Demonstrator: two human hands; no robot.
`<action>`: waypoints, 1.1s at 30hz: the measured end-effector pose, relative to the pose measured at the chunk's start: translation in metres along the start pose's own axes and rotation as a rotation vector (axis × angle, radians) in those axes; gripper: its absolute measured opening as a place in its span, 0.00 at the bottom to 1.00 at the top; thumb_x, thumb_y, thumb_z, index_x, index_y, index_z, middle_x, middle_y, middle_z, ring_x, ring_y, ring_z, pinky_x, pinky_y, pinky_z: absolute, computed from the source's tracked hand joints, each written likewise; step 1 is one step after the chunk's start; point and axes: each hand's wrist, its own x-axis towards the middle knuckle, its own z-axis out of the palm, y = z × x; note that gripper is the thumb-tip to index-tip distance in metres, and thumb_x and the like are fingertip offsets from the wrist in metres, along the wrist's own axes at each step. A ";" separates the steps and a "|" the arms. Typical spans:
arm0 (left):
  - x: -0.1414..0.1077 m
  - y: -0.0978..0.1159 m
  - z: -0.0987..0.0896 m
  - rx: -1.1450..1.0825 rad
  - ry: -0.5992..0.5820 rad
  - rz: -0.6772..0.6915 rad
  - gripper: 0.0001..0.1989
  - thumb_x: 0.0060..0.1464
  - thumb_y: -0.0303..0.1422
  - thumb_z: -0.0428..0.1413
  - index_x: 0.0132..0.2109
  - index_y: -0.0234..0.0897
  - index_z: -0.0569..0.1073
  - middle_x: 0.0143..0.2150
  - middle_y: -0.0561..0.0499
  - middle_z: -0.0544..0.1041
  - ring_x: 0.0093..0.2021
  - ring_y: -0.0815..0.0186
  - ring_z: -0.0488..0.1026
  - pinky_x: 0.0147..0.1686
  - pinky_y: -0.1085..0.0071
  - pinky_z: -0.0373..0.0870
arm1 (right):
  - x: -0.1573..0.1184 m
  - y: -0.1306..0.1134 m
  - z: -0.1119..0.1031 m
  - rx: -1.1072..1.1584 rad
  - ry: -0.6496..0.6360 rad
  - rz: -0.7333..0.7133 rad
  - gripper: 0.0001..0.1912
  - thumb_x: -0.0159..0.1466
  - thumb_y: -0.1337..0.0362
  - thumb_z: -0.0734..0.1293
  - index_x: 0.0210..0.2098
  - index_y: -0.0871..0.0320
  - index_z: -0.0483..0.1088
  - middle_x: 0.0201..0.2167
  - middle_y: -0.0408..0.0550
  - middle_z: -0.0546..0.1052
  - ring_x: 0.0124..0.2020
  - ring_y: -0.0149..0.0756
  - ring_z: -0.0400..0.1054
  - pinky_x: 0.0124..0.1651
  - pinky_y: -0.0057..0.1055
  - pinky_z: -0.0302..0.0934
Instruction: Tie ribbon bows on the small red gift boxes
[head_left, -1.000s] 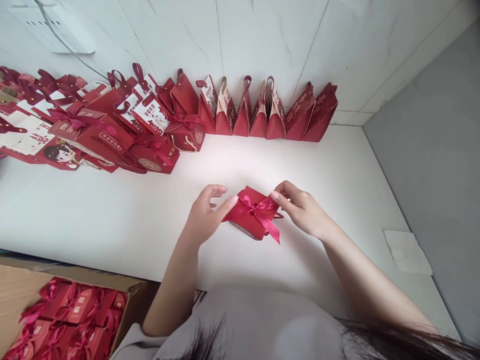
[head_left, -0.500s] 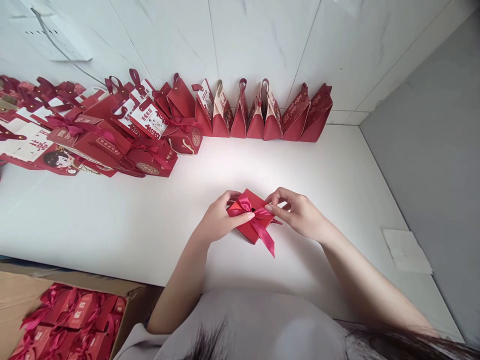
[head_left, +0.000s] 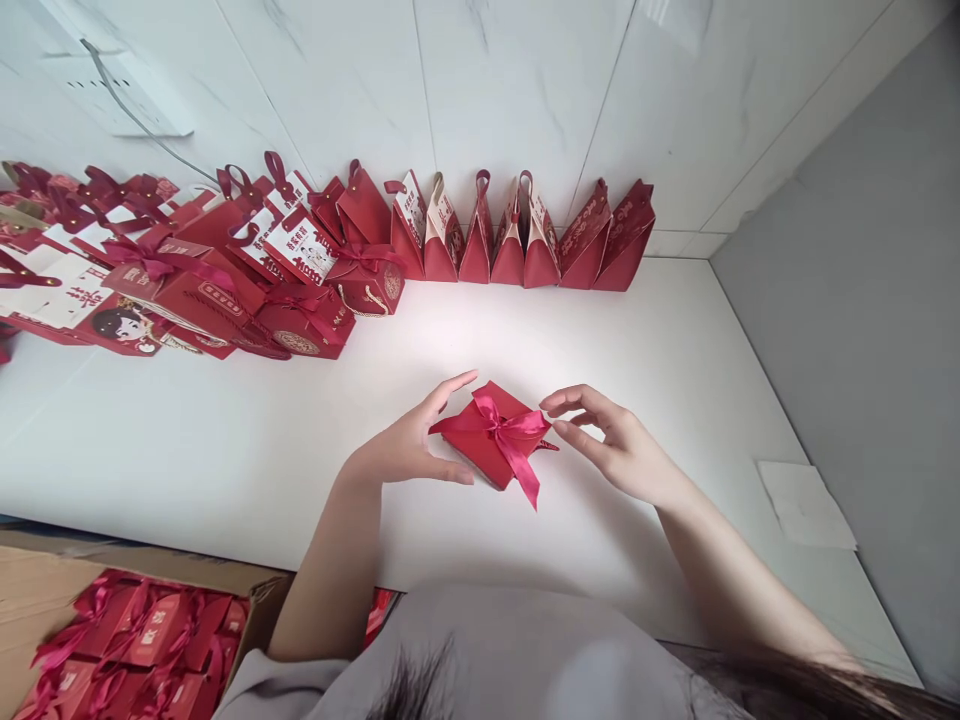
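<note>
A small red box [head_left: 484, 455] lies on the white table, with a pink ribbon bow [head_left: 499, 425] tied on its top and one ribbon tail hanging over its front side. My left hand [head_left: 420, 440] is spread around the box's left side, thumb and fingers apart, gripping nothing. On the right, my right hand [head_left: 607, 435] is beside the bow's right loop, its thumb and fingers apart. A short dark red cord end shows at the box's right edge, below the right fingertips.
Red gift bags [head_left: 506, 255] stand in a row along the marble wall. More red and white boxes [head_left: 202, 280] crowd the back left. An open carton [head_left: 262, 600] holds ribboned red boxes at the lower left. White paper [head_left: 806, 505] lies at the right edge.
My left hand has let go of the box and opened leftward. My right fingers have released the ribbon and moved slightly right. The bow now shows in full.
</note>
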 end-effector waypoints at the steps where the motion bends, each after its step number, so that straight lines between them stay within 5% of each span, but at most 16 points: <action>1: 0.001 0.003 -0.002 0.021 0.002 0.034 0.52 0.46 0.42 0.68 0.71 0.54 0.48 0.74 0.49 0.48 0.73 0.49 0.46 0.70 0.49 0.48 | -0.001 0.000 0.003 0.003 -0.005 -0.021 0.12 0.69 0.56 0.63 0.51 0.49 0.68 0.54 0.47 0.73 0.55 0.41 0.67 0.56 0.41 0.62; 7: 0.016 0.021 0.004 0.131 0.077 0.304 0.31 0.58 0.35 0.58 0.66 0.49 0.60 0.72 0.51 0.55 0.73 0.56 0.49 0.71 0.57 0.49 | 0.002 -0.001 0.027 0.049 0.002 -0.014 0.18 0.68 0.61 0.63 0.57 0.47 0.63 0.58 0.44 0.70 0.57 0.39 0.66 0.64 0.46 0.57; 12: 0.029 0.019 0.024 0.077 0.151 0.208 0.22 0.60 0.35 0.54 0.61 0.48 0.65 0.64 0.50 0.67 0.60 0.58 0.68 0.60 0.61 0.66 | 0.009 -0.002 0.043 0.206 0.069 0.066 0.13 0.69 0.62 0.60 0.53 0.49 0.64 0.51 0.46 0.72 0.49 0.39 0.68 0.47 0.40 0.70; 18: 0.026 0.014 0.034 0.085 0.266 0.214 0.07 0.60 0.33 0.55 0.46 0.41 0.71 0.51 0.48 0.71 0.52 0.61 0.69 0.54 0.64 0.67 | 0.012 -0.003 0.052 0.228 0.197 0.087 0.10 0.70 0.61 0.59 0.49 0.51 0.66 0.51 0.48 0.72 0.52 0.40 0.68 0.40 0.34 0.70; 25: 0.023 0.003 0.035 -0.061 0.214 0.166 0.06 0.58 0.32 0.57 0.42 0.40 0.69 0.51 0.48 0.69 0.52 0.61 0.69 0.53 0.63 0.67 | 0.016 -0.005 0.060 0.185 0.210 0.025 0.08 0.64 0.62 0.67 0.43 0.53 0.70 0.50 0.48 0.74 0.48 0.38 0.71 0.36 0.29 0.70; 33: 0.025 0.001 0.036 -0.167 0.159 0.039 0.07 0.57 0.33 0.58 0.40 0.41 0.67 0.51 0.49 0.70 0.46 0.62 0.70 0.46 0.65 0.68 | 0.016 0.005 0.069 0.145 0.406 0.023 0.06 0.65 0.61 0.65 0.41 0.53 0.69 0.45 0.47 0.77 0.44 0.37 0.73 0.29 0.26 0.68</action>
